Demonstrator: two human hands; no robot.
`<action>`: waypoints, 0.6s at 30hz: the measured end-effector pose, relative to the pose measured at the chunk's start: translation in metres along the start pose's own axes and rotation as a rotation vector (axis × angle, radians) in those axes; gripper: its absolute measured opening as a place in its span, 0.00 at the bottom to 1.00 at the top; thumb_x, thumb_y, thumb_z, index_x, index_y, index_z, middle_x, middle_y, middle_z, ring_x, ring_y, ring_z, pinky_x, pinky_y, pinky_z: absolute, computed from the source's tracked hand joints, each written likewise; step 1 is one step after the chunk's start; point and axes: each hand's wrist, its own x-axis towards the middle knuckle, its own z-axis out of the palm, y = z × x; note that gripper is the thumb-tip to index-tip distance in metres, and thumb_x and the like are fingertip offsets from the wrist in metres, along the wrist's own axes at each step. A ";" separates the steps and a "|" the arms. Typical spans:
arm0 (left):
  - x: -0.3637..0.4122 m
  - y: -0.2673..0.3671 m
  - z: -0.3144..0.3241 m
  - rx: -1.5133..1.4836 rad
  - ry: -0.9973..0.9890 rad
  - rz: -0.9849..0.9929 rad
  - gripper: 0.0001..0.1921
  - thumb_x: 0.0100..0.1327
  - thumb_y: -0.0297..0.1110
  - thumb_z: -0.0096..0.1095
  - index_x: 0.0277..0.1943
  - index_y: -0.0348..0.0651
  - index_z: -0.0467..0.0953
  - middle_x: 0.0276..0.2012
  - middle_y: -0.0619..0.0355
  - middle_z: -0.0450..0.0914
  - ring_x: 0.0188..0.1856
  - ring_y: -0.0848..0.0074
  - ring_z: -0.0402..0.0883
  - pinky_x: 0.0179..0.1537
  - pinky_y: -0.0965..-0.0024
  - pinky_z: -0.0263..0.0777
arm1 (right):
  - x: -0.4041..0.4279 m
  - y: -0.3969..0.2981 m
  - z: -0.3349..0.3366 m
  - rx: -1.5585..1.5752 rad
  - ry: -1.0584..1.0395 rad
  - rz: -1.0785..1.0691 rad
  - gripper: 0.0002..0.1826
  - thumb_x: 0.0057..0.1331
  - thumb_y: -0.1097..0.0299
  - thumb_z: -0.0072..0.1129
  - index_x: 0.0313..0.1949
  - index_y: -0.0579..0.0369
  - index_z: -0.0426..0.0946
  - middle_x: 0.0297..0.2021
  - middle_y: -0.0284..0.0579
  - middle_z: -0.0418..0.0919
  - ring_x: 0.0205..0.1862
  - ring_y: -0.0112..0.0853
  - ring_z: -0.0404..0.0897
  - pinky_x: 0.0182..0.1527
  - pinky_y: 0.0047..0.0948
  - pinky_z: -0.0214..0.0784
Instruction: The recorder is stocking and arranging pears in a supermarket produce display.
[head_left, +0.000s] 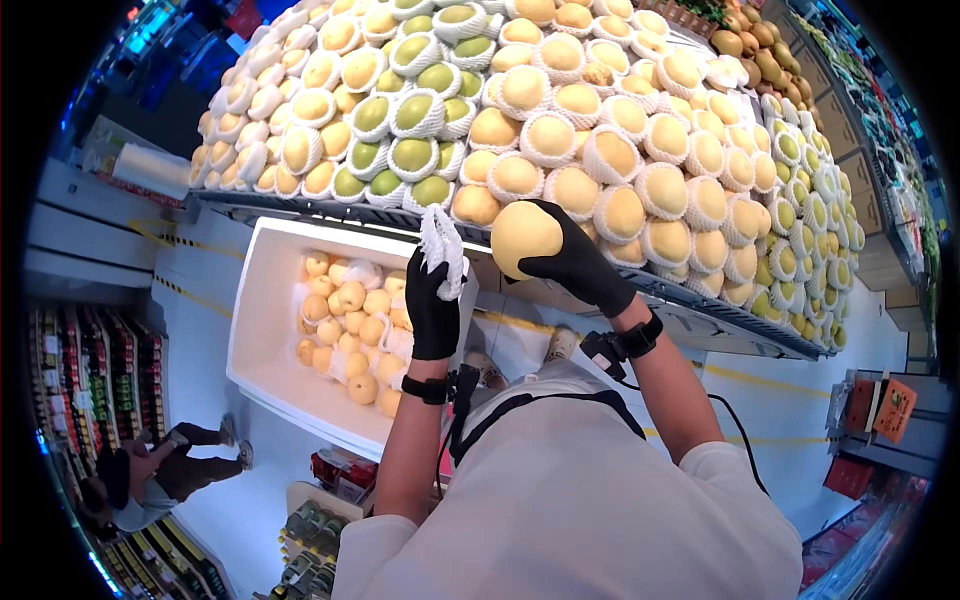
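My right hand (574, 262), in a black glove, grips a large bare yellow pear (525, 238) at the front edge of the fruit display. In my black-gloved left hand (435, 311) is a crumpled white foam net sleeve (442, 251), held upright beside the pear but apart from it. Behind both hands rise stacked yellow pears (550, 137) in foam nets, with a band of green fruit (414, 155) left of them. Below my left hand stands a white foam box (259, 315) holding several loose yellow pears (351, 296), a few in or beside nets.
The display's dark front rail (720, 322) runs across before me. More netted green fruit (814, 247) is stacked at the right. At lower left a person (169, 469) stands by shelves of bottled goods (97, 375). A bottle rack (307, 525) stands close on my left.
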 end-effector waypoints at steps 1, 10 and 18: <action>0.004 0.001 0.015 -0.036 -0.037 0.006 0.30 0.64 0.28 0.57 0.69 0.37 0.62 0.63 0.52 0.71 0.64 0.67 0.71 0.65 0.64 0.65 | -0.006 -0.003 -0.009 -0.042 0.018 -0.005 0.46 0.51 0.66 0.79 0.67 0.58 0.62 0.58 0.42 0.74 0.58 0.31 0.74 0.63 0.34 0.67; 0.021 -0.019 0.126 0.257 -0.034 0.179 0.33 0.57 0.22 0.55 0.69 0.33 0.64 0.66 0.51 0.69 0.67 0.67 0.68 0.68 0.66 0.61 | -0.043 -0.020 -0.082 -0.224 0.196 -0.176 0.47 0.50 0.66 0.80 0.67 0.58 0.62 0.61 0.45 0.72 0.60 0.33 0.73 0.64 0.34 0.66; 0.031 -0.054 0.201 0.412 -0.064 0.167 0.22 0.76 0.34 0.50 0.68 0.34 0.67 0.63 0.51 0.74 0.63 0.69 0.72 0.65 0.66 0.63 | -0.079 -0.026 -0.150 0.138 0.272 -0.027 0.33 0.63 0.64 0.66 0.64 0.62 0.66 0.54 0.44 0.78 0.56 0.31 0.76 0.59 0.34 0.69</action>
